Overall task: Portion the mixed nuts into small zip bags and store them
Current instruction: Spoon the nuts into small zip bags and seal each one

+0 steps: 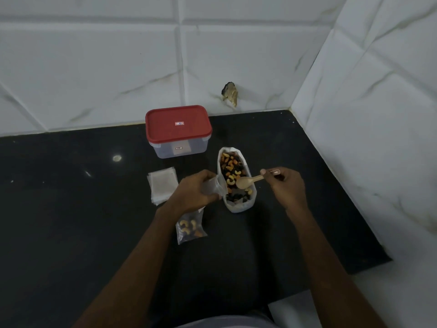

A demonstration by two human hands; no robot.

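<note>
Reaching in from the lower edge, two bare forearms stretch out over the black tabletop [71, 209]. Nearest the person, a filled zip bag [191, 229] lies flat on the tabletop just beside the left forearm, with cashews and darker pieces showing through its clear plastic. Just beyond it, the left hand [196, 192] grips an empty zip bag [214, 187], its fingers [209, 199] curled round the bag. The bag's mouth is turned toward the white tub [238, 207] right next to it. The tub stands lengthwise away from the person and holds the mixed nuts [230, 166]: cashews, orange-brown pieces and dark ones. On the tub's right side, the right hand [287, 185] pinches the handle of a wooden spoon [248, 181] between thumb and curled fingers [275, 172]. The spoon's pale bowl sits over the nuts in the near half of the tub; whether it touches them I cannot tell. To the left of the left hand, a stack of empty zip bags [162, 185] lies slightly fanned on the tabletop. Farther back stands a clear storage box [179, 147] with its red lid [178, 125] closed, close to the white tiled wall [94, 67]. A small dark object [229, 94] clings to that wall above the tabletop's rear edge.
</note>
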